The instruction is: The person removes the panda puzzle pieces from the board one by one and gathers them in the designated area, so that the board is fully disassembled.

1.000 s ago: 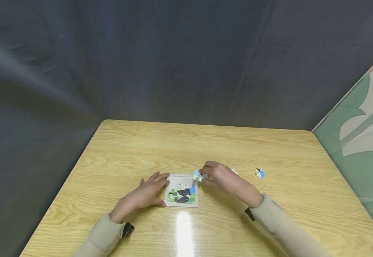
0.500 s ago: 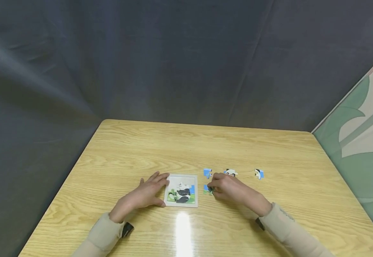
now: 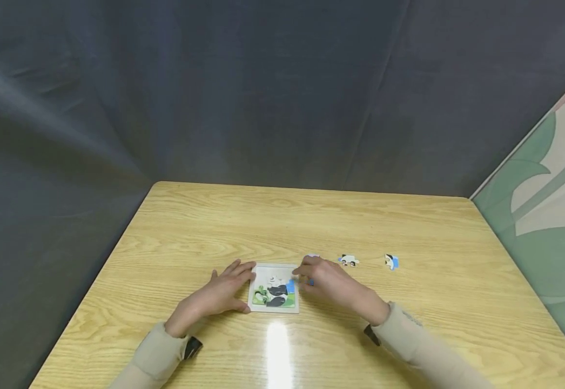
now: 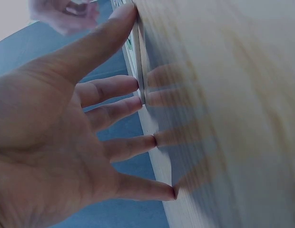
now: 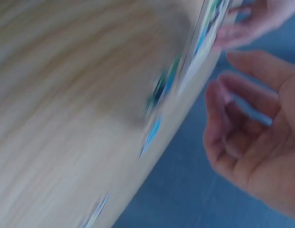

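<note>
A square puzzle tray [image 3: 275,310] with a white rim lies flat, its lower part filled with panda-picture pieces. My left hand [image 3: 224,292] rests at its left side, fingers spread; in the left wrist view the thumb and two fingers [image 4: 121,84] touch the tray's edge. My right hand [image 3: 331,278] hovers by the tray's right rim. In the right wrist view its fingers are loosely bent and nothing shows between them. Below it lie a green-and-blue puzzle piece [image 5: 162,88] and a blue piece [image 5: 151,135], both largely covered by the hand in the head view.
Farther right on the wooden table [image 3: 311,221] lie a panda-face piece [image 3: 348,260] and a white, black and blue piece [image 3: 391,262]. A dark curtain [image 3: 282,97] hangs behind the table, and a patterned panel [image 3: 550,216] stands along the right.
My right hand brought a puzzle piece down from the tray's upper right corner to the table, let it go, then moved left towards the tray. My left hand stayed in place.
</note>
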`<action>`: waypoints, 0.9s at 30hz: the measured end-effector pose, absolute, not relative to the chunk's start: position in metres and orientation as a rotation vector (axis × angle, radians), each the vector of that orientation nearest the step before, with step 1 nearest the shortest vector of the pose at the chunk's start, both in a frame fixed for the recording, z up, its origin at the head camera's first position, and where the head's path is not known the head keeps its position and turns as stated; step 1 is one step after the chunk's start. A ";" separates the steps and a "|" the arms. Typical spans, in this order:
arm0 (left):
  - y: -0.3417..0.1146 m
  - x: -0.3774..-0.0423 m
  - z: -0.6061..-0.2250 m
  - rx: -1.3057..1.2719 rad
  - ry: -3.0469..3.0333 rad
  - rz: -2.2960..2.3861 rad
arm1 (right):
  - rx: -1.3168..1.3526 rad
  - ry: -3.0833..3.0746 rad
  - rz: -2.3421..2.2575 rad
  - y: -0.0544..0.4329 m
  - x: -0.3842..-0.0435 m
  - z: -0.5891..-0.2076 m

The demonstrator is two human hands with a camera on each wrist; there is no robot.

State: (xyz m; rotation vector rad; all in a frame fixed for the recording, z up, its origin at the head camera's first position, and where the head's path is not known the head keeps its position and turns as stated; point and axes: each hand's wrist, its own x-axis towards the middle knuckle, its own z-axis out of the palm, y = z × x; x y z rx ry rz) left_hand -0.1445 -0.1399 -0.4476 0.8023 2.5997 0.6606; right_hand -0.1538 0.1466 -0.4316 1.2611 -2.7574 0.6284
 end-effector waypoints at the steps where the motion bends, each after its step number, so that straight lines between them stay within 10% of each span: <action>1: -0.140 -0.145 -0.448 0.802 2.598 0.666 | 1.257 -2.755 0.627 0.138 -0.154 -0.432; 27: -0.140 -0.144 -0.446 0.817 2.604 0.653 | 1.178 -2.976 0.751 0.091 -0.159 -0.443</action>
